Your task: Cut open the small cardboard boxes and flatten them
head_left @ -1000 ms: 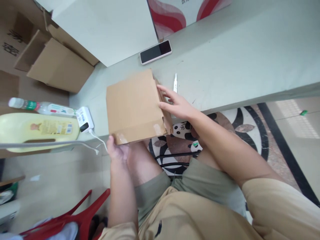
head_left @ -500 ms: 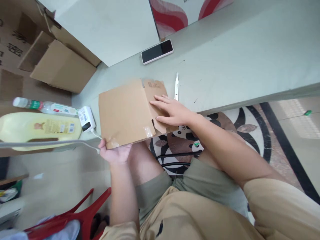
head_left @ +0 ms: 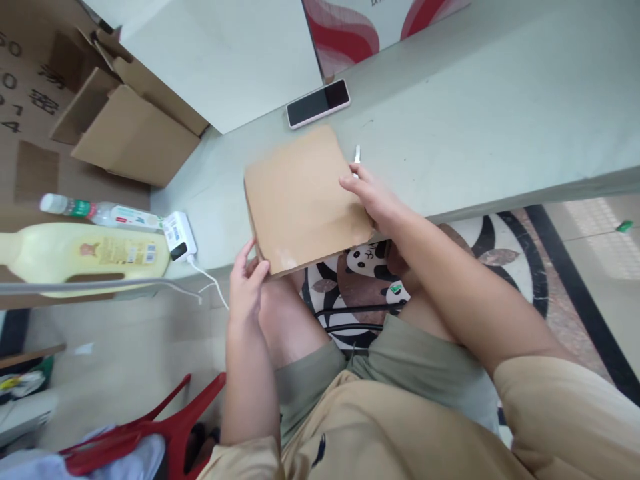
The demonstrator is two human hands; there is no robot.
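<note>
While my left hand pinches the near corner of the flattened cardboard box, my right hand grips its right edge, holding it tilted above the surface front edge.

Cardboard sheet on table, phone behind, bottle left

**Flattened Cardboard Box: Condition and Position**

The cardboard box is plain brown and folded flat, broad face up, with a pale tape patch near its near edge. It overhangs the table front edge. The left hand grips its near-left corner and the right hand its right edge.
</note>
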